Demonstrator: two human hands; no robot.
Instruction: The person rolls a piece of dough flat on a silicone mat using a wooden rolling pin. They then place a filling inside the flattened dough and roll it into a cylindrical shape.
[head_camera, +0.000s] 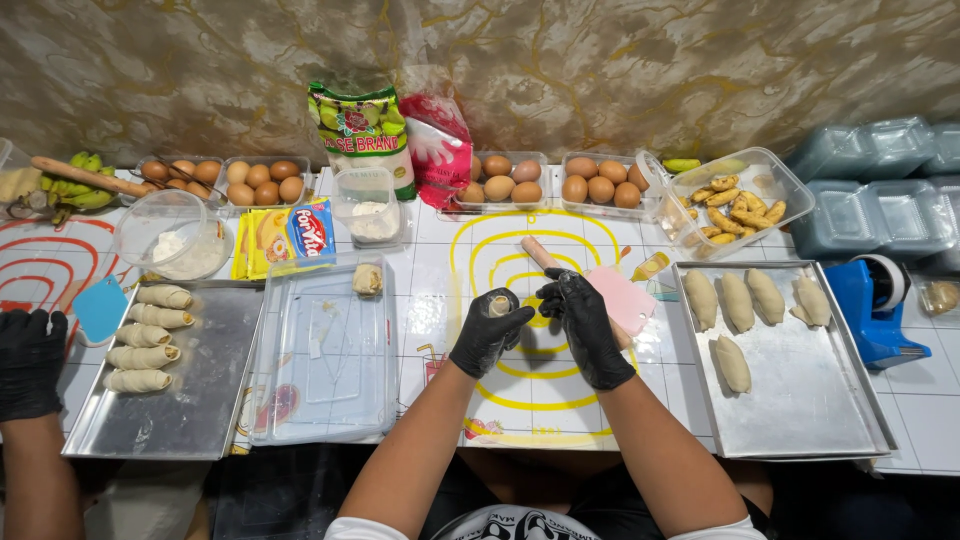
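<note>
Dough roll (499, 305) held in gloved left hand (488, 330).

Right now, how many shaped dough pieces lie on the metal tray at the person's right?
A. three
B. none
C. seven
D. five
D: the metal tray carries four dough pieces in a row along its far edge and one more nearer the person.

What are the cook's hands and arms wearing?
Both the left hand and the right hand wear shiny black gloves that end at the wrists. The forearms are bare. White short sleeves show at the bottom edge, near the shoulders.
</note>
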